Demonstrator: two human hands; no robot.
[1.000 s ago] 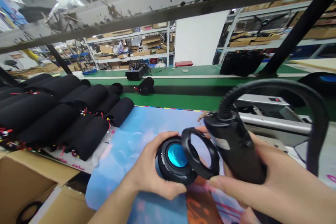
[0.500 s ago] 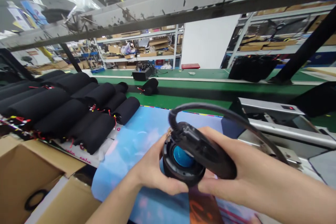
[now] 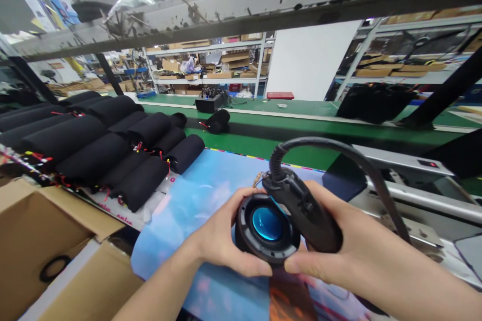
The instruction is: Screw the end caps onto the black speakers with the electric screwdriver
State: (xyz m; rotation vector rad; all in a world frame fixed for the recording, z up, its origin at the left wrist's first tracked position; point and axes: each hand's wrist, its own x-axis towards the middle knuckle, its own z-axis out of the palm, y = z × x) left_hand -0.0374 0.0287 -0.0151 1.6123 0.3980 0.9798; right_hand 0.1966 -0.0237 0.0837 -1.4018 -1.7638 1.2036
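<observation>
My left hand (image 3: 218,238) is wrapped round the left side of a round black speaker part (image 3: 263,233) with a shiny blue centre, held just above a blue printed mat (image 3: 203,185). My right hand (image 3: 350,241) grips a black corded hand tool (image 3: 305,208) against the part's right rim. The tool's thick black cable (image 3: 339,148) arcs up and off to the right. A black ring sits on the front of the part.
Several black fabric-covered cylinders with red wires (image 3: 94,150) lie in rows at the left. An open cardboard box (image 3: 48,246) with a black ring inside stands at the lower left. A green conveyor belt (image 3: 286,128) runs behind the mat, a grey metal fixture (image 3: 422,185) at the right.
The black ring, held apart from the speaker part a second ago, now sits on its front. My right hand has brought the tool in against the part's right side.
</observation>
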